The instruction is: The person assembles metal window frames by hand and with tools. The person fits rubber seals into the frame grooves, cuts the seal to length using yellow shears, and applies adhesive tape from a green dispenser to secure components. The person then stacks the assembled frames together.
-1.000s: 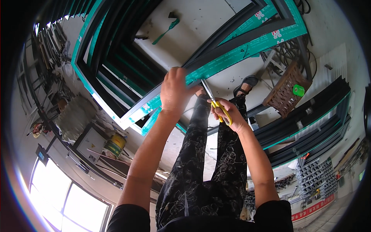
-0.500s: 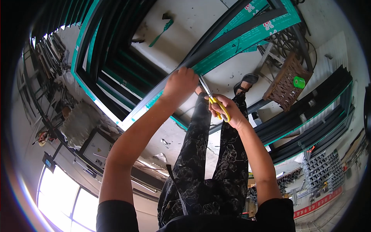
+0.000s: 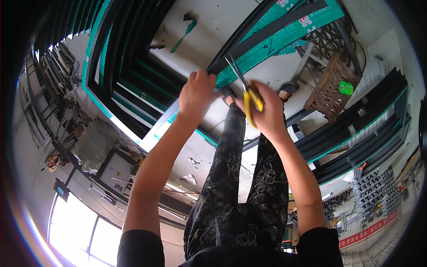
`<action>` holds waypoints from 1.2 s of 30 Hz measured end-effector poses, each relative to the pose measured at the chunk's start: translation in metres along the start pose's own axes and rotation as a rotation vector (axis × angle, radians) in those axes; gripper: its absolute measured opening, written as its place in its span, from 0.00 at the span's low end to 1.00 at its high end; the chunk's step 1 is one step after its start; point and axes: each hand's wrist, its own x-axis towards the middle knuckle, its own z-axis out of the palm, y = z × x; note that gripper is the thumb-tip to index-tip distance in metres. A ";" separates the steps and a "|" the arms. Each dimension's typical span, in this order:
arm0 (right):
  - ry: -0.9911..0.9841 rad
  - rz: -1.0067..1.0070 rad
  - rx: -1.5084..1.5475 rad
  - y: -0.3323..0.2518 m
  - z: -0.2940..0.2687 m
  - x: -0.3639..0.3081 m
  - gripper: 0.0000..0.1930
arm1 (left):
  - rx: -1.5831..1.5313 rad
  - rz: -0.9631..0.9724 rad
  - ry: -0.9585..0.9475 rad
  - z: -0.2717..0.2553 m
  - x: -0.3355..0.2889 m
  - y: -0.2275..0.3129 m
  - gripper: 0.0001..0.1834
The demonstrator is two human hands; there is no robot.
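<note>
Yellow-handled scissors (image 3: 247,99), blades parted, clasped in my right hand (image 3: 270,113); left hand (image 3: 195,98) half-curled at green-filmed frame (image 3: 278,42), perhaps steadying it, hold unclear

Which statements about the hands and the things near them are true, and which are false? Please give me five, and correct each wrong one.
1. The right hand holds yellow-handled scissors. True.
2. The left hand is at a bar of the dark frame with green film. True.
3. The left hand also grips the scissors. False: only the right hand holds them.
4. The brown woven basket is to the left of both hands. False: it is to their right.
5. The trousers are plain white. False: they are black with a pale pattern.
</note>
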 end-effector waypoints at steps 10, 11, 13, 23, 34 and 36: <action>0.336 -0.630 -0.782 0.026 0.048 0.142 0.16 | 0.189 0.376 -0.012 0.009 0.012 -0.005 0.04; 0.398 -0.651 -0.754 0.031 0.049 0.144 0.16 | 0.153 0.406 0.023 0.013 0.011 -0.007 0.04; 0.394 -0.647 -0.750 0.029 0.053 0.143 0.17 | 0.091 0.383 0.061 0.017 0.008 -0.013 0.04; 0.388 -0.605 -0.756 0.034 0.054 0.139 0.14 | -0.280 0.235 0.219 -0.012 -0.020 -0.008 0.06; 0.377 -0.605 -0.727 0.024 0.052 0.140 0.16 | 0.224 0.309 0.058 -0.004 0.027 0.005 0.18; 0.364 -0.594 -0.738 0.024 0.050 0.142 0.16 | 0.231 0.356 0.005 -0.004 0.034 0.000 0.09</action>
